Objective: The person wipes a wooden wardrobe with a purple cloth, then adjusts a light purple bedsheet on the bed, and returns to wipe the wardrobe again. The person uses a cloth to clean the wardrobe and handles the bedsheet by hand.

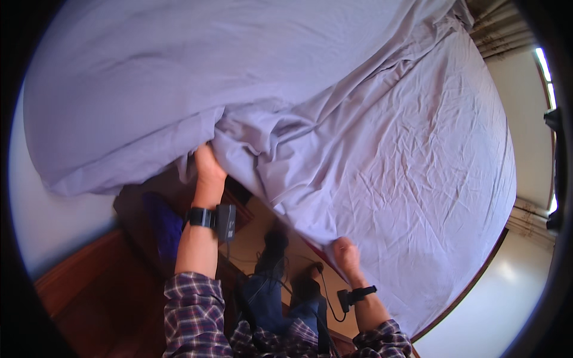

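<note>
A lavender bedsheet (394,179) covers a bed and lies wrinkled across the right side, with bunched folds in the middle. My left hand (209,165) reaches up beneath the sheet's hanging border; cloth hides its fingers, so its grip cannot be made out. Lower right, my right hand (346,256) is closed, slightly blurred, around the sheet at the bed's near edge. Between the two hands the cloth edge runs in a slanting line. A strip of red shows under the sheet beside my right hand.
Black straps with small devices (226,222) sit on both wrists, and cables (329,295) hang near my legs. A dark blue item (163,223) stands by the wooden furniture at left. Patterned curtains (501,33) and a window are at right.
</note>
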`<state>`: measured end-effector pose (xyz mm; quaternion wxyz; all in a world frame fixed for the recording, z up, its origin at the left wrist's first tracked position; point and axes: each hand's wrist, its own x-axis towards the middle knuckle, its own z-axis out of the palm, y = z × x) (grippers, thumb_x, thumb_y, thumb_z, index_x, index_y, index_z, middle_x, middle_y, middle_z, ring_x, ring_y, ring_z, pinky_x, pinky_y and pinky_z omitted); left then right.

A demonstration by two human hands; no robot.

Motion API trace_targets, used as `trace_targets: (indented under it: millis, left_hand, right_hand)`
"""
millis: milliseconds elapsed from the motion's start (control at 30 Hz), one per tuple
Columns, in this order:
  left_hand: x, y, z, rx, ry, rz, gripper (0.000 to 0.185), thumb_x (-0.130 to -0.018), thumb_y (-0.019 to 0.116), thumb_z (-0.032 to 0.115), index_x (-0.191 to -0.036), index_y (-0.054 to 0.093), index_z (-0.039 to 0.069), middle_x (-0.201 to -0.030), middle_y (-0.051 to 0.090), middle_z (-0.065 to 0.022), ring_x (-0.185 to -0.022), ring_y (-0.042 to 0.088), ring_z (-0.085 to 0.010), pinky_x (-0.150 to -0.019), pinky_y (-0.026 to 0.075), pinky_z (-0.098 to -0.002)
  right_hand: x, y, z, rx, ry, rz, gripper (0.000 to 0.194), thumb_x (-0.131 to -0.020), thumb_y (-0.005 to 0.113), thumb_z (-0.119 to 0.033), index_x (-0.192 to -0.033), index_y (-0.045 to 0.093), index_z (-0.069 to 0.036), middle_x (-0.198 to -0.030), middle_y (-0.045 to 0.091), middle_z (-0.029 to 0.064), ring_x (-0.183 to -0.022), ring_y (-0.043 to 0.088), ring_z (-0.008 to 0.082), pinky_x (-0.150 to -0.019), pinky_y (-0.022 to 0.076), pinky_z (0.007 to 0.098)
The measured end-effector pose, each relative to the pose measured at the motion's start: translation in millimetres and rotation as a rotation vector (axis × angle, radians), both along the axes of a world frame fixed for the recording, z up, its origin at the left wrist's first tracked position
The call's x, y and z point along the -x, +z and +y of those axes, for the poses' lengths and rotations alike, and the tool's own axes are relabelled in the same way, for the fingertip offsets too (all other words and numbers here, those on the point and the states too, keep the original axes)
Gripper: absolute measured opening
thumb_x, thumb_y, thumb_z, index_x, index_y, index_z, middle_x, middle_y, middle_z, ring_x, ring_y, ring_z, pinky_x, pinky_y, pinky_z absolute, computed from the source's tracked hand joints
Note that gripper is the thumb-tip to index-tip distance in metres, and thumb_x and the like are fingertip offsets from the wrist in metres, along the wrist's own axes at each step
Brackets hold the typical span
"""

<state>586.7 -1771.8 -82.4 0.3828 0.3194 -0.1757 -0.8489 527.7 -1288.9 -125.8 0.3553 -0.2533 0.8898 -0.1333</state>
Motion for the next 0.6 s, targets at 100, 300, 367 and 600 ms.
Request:
trace_targets:
  millis: [100, 300, 367, 600]
  left_hand:
    - [2, 11, 1, -0.113, 0.02, -0.065, 0.042, -0.1, 0.051, 0.032, -0.132, 0.052, 0.004, -0.133, 0.056, -0.0085, -0.12, 0.053, -0.0224, -0.106, 0.04, -0.0378]
    - [-21, 50, 23, 0.318, -0.553, -0.493, 0.057, -0.086, 0.072, 0.018, -0.135, 0.047, 0.0, -0.132, 0.054, -0.0067, -0.121, 0.05, -0.02, -0.107, 0.035, -0.0343]
    - [-30, 62, 43, 0.519, -0.605, -0.629, 0.09, -0.082, 0.076, 0.023, -0.15, 0.022, -0.001, -0.148, 0.036, -0.0112, -0.135, 0.035, -0.0231, -0.111, 0.03, -0.0348]
    - [-38, 10, 154, 0.153, -0.518, -0.83, 0.1, -0.074, 0.085, 0.031, -0.148, 0.027, -0.001, -0.147, 0.039, -0.0155, -0.134, 0.038, -0.0262, -0.111, 0.03, -0.0365]
  right_hand:
    - [46, 22, 36, 0.377, -0.827, 0.081, 0.027, -0.097, 0.045, -0.017, -0.081, 0.053, 0.003, -0.076, 0.053, 0.0031, -0.072, 0.043, 0.0167, -0.065, 0.0393, 0.0349]
    - [98, 95, 71, 0.188, -0.672, 0.058, 0.044, -0.101, 0.04, -0.026, -0.122, 0.056, 0.009, -0.132, 0.052, 0.024, -0.119, 0.05, 0.0318, -0.103, 0.0367, 0.0379]
    - [98, 108, 68, 0.186, -0.635, 0.216, 0.042, -0.101, 0.041, -0.026, -0.121, 0.057, 0.008, -0.125, 0.053, 0.0202, -0.114, 0.049, 0.0282, -0.1, 0.0371, 0.0355]
    - [72, 135, 47, 0.281, -0.771, 0.361, 0.035, -0.101, 0.045, -0.023, -0.113, 0.061, 0.006, -0.112, 0.061, 0.0109, -0.102, 0.054, 0.0195, -0.091, 0.0422, 0.0334]
